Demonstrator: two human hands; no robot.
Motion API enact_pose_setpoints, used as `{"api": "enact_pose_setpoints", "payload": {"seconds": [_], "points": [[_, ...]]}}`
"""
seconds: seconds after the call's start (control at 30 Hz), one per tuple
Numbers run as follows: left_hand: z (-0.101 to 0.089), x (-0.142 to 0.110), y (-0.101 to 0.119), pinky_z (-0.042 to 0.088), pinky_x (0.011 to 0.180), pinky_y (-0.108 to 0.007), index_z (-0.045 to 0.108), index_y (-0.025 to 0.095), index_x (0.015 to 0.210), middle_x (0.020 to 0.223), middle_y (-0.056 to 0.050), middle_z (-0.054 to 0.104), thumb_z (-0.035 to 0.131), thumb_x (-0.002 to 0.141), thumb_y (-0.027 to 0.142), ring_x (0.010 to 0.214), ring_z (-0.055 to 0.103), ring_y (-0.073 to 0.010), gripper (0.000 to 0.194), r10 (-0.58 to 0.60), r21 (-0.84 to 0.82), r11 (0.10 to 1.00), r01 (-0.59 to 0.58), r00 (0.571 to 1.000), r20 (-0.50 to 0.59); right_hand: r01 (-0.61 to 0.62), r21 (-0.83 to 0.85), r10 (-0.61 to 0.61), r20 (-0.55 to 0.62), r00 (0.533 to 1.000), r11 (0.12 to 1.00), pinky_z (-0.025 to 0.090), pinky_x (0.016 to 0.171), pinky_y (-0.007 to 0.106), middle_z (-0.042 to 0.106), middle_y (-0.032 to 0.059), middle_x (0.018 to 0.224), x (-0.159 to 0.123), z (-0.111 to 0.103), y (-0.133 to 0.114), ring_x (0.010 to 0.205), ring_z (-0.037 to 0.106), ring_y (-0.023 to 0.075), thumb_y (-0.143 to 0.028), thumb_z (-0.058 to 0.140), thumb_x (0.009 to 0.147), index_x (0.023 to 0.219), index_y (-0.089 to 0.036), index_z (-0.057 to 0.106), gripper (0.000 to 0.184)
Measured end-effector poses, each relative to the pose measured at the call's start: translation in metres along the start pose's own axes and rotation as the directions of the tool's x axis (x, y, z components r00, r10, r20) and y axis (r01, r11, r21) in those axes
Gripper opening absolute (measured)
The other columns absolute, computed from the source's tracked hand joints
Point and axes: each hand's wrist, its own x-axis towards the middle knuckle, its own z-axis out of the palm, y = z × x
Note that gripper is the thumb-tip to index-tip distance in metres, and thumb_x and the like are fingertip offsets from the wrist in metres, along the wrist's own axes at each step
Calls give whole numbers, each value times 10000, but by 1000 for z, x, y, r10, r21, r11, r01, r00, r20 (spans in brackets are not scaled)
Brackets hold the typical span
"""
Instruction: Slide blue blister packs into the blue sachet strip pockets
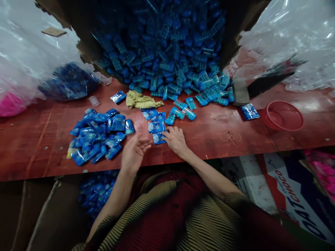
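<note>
Several flat blue printed wrappers [156,127] lie overlapping in a small column on the red table. My right hand [176,140] has its fingers bent over the right edge of the lowest wrapper [157,138], gripping it at the corner. To the left of the wrappers, my left hand [135,151] hovers with the palm partly up and the fingers apart, holding nothing. Left of that hand is a heap of filled blue packets [98,136]. Just beyond the wrappers lie a few clear bottles of turquoise balls with blue ends [180,112].
A torn carton [86,52] spills many more bottles at the back. A yellow cloth [141,100], a small clear cup [94,101] and a bag of blue packets [69,82] are nearby. At right are a red basket [284,116], rubber bands [230,137] and a blue packet [249,112].
</note>
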Motion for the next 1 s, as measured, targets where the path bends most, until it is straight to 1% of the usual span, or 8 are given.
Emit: {"api": "enact_pose_setpoints", "payload": {"seconds": [0.17, 0.37, 0.47, 0.6, 0.67, 0.73, 0.83, 1.0], "points": [[5, 9, -48, 426, 455, -185, 564, 125, 908, 669, -22, 673, 730, 637, 360, 478, 591, -98, 396, 108, 256, 962, -98, 994, -28, 4, -92, -11, -75, 997, 996, 298, 739, 351, 627, 69, 994, 2, 14, -2, 885, 457, 220, -283, 469, 928, 911, -230, 688, 226], [8, 14, -50, 351, 396, -166, 568, 129, 973, 682, 22, 613, 745, 589, 360, 450, 509, -57, 482, 204, 372, 915, -158, 975, -88, 0, -53, -11, -207, 978, 999, 282, 796, 362, 635, 76, 1015, 1, 8, -3, 937, 463, 220, -281, 473, 927, 863, -215, 698, 244], [13, 14, -50, 356, 414, -166, 612, 135, 964, 708, 18, 615, 760, 568, 343, 499, 527, -65, 471, 182, 393, 907, -151, 982, -42, 15, 65, 3, -269, 963, 998, 302, 832, 360, 634, 75, 1053, -6, -2, -7, 965, 483, 216, -322, 495, 917, 889, -230, 712, 238], [16, 17, -51, 338, 429, -160, 669, 115, 766, 611, 16, 601, 736, 593, 333, 488, 485, -55, 287, 171, 384, 910, -158, 985, 0, 50, 304, 43, -292, 955, 951, 356, 861, 342, 640, 69, 1014, -11, -9, -11, 962, 526, 200, -308, 533, 894, 924, -232, 715, 200], [16, 20, -51, 334, 426, -165, 653, 113, 685, 560, 19, 581, 750, 573, 350, 473, 481, -59, 279, 160, 346, 927, -147, 987, -7, 24, 492, 127, -271, 954, 870, 393, 856, 326, 632, 71, 1043, -8, -8, -9, 956, 547, 190, -291, 554, 870, 1045, -218, 675, 225], [17, 21, -51, 340, 421, -177, 629, 119, 659, 555, 20, 578, 771, 544, 369, 459, 495, -68, 309, 116, 283, 952, -115, 993, 12, -44, 690, 211, -159, 964, 722, 434, 798, 301, 640, 62, 1003, -3, -4, -6, 872, 571, 173, -304, 573, 836, 1110, -190, 632, 303], [19, 19, -51, 345, 415, -184, 614, 130, 698, 575, 27, 581, 794, 525, 360, 447, 506, -72, 339, 52, 179, 982, -66, 996, 77, -155, 851, 241, 35, 970, 501, 441, 665, 261, 629, 7, 762, 5, 2, -2, 673, 542, 137, -355, 562, 800, 895, -156, 659, 241], [25, 15, -57, 348, 405, -177, 617, 117, 719, 530, 29, 573, 785, 538, 340, 419, 484, -62, 333, 32, 140, 989, -45, 995, 97, -190, 903, 281, 81, 956, 386, 405, 566, 224, 559, -30, 618, 2, 10, -10, 566, 481, 106, -380, 548, 775, 703, -164, 584, 231]]}}
